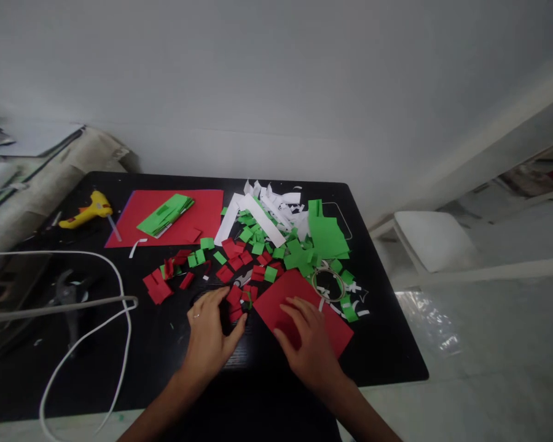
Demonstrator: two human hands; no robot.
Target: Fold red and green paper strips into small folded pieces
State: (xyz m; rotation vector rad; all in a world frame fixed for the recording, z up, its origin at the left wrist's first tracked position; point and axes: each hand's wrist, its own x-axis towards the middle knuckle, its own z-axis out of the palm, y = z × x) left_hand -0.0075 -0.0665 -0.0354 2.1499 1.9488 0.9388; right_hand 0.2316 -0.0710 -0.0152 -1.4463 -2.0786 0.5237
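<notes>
My left hand [211,328] rests on the black table with thumb and fingers apart, a ring on one finger. Close by its fingertips are red paper pieces [234,296] and a small dark object [246,305] that I cannot make out. Over a red paper sheet [283,294], my right hand [309,334] has its fingers spread and seems to touch the sheet. A grey metal tool [243,279], partly covered by paper, lies beyond my left hand. Cut green squares [258,248] and red pieces are scattered past both hands.
White paper strips [263,218], green sheets [327,236] and a round hoop [328,284] lie beyond. Farther left are a large red sheet [207,205], folded green paper [166,215] and a yellow glue gun [90,210]. A white cable [124,344] loops across the left.
</notes>
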